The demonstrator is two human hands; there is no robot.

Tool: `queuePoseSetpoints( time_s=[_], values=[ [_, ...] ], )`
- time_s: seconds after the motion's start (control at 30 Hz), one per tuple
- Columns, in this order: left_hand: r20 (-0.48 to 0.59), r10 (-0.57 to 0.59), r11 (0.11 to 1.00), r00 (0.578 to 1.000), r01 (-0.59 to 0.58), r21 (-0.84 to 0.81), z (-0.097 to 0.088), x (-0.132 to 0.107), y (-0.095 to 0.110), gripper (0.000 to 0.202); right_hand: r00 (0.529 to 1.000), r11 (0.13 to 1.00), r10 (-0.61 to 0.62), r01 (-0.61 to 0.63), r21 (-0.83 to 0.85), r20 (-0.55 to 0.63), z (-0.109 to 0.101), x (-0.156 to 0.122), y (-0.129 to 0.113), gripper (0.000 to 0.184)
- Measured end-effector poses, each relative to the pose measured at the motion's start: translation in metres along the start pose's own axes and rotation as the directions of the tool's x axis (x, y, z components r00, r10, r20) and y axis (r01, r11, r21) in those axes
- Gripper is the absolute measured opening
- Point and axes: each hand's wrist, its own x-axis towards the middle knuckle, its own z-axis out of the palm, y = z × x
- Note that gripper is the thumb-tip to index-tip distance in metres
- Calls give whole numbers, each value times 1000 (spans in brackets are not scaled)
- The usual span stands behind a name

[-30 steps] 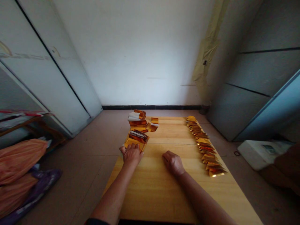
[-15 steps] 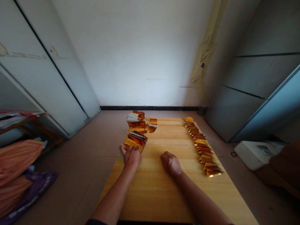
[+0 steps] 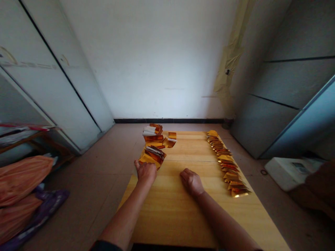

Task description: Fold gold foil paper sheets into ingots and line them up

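Observation:
At the near end of a stack of gold foil paper is my left hand, its fingers curled onto the stack's edge and its thumb at the left side. The fingertips are partly hidden. My right hand rests closed on the wooden table, and whatever its curled fingers may hold is hidden. Beyond the stack lie more gold foil sheets and a curled roll of foil paper with a white side. A small folded gold piece lies beside them.
Along the table's right edge runs a long row of folded gold foil pieces. A white wall stands beyond the table, with cabinets at left. Orange bags lie at left, and a white box sits on the floor at right.
My left hand has shifted slightly, its fingers now more curled at the stack's near edge and its thumb raised a little. My right hand stays in place. The view has turned slightly left.

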Motion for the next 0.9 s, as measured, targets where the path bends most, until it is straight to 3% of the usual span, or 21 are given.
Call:
queuePoseSetpoints(
  time_s=[0.23,0.47,0.9],
  values=[
    [-45,22,1000,999,-23,-8,-2,3,-6,26,1000,1000,10,-10,13,-9,-1,-1,-2,23],
    [80,3,1000,997,-5,31,2,9,-5,24,1000,1000,16,-16,-6,-2,-2,-1,-3,22],
    [73,47,999,996,-48,7,0,3,-10,22,1000,1000,6,-5,12,-16,-2,-1,-3,24]
  ],
)
